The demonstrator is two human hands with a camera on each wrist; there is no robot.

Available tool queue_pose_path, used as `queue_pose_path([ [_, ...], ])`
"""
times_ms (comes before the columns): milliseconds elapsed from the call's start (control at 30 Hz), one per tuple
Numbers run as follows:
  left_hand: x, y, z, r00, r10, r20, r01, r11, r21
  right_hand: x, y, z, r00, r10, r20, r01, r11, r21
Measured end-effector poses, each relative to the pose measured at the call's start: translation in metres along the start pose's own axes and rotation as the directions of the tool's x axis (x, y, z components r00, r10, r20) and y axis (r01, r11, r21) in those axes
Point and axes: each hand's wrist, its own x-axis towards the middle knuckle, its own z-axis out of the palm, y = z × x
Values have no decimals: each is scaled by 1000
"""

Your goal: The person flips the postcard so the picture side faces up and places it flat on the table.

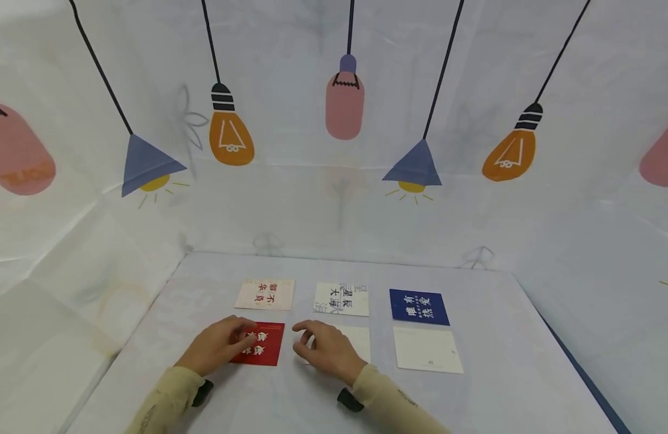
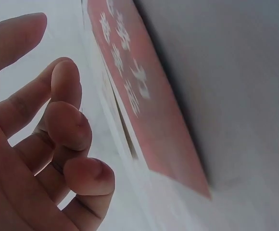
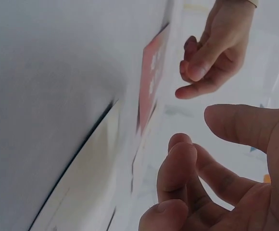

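Note:
My left hand (image 1: 217, 346) hovers over the left part of a red card (image 1: 273, 343) with white characters, its fingers loosely bent. In the left wrist view, a gap separates the fingertips from the red card (image 2: 151, 106), and nothing is held. My right hand (image 1: 330, 352) is above a pale card (image 1: 361, 339) in the middle of the front row, covering part of it. The right wrist view shows the thumb and loosely curled fingers apart, with nothing between them. Beyond them, the left hand (image 3: 221, 53) appears near the red card.
Behind lie a cream card (image 1: 265, 294) with red characters, a white card (image 1: 341, 299) with dark characters, and a blue card (image 1: 419, 307). A mostly plain cream card (image 1: 427, 349) lies front right. A lamp-patterned sheet (image 1: 290, 199) surrounds the white table (image 1: 502, 337).

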Motion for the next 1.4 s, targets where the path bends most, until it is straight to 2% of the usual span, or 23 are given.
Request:
queue_pose_path([
  [167,6,10,5,1000,-5,27,5,1000,-13,-4,10,-5,1000,-2,-15,1,1000,-18],
  [400,13,19,16,999,26,21,-26,1000,16,-11,23,-14,999,-10,-38,8,999,-42],
  [767,20,32,31,992,125,13,-126,990,60,-22,48,-32,994,-29,-105,21,996,-84],
  [900,23,37,37,985,175,15,-175,980,96,-24,56,-41,993,-19,-117,8,995,-96],
  [1133,28,46,46,974,225,22,-226,966,128,-31,66,-47,994,21,-105,-30,997,-76],
  [1267,34,51,54,958,284,32,-285,947,151,-34,73,-48,993,40,-111,-50,995,-89],
  [1400,41,58,60,947,315,53,-319,924,212,-36,81,-50,992,50,-112,-63,992,-110],
])
